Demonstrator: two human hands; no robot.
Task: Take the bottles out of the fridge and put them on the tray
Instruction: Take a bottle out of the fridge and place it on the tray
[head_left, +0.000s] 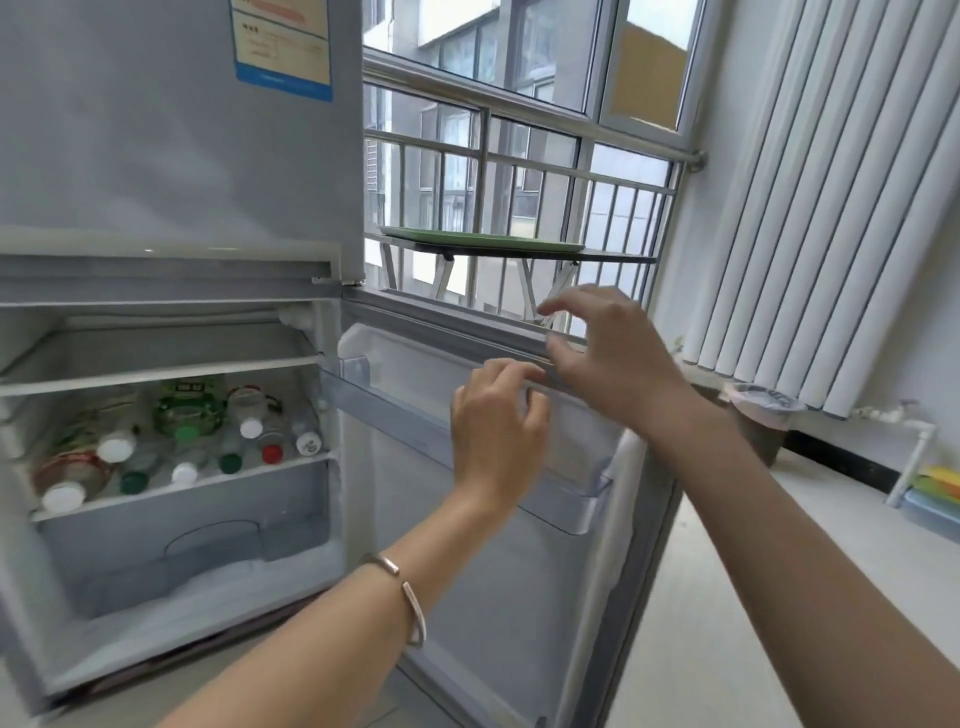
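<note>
- The fridge (171, 156) stands at the left with its lower compartment open and the upper door shut, a label (283, 47) stuck near its top edge.
- The bottles (176, 441) lie on their sides on a shelf (208, 480) inside, caps pointing outward: white, green and red ones. They are packed close together.
- The door (498, 597) is swung wide to the right, with a clear bin (587, 499) on its inner face.
- The left hand (498, 431), a bracelet (410, 603) on its wrist, has fingers curled at the door's top edge, holding nothing else.
- The right hand (608, 353) is loose, fingers spread, just above that same edge; whether it touches cannot be told.
- The green tray (483, 240) sits on a small table (618, 255) by the window (519, 130), behind the hands and well apart from the bottles.
- A bin with a liner (763, 421) stands at the right below the blinds (831, 208).
</note>
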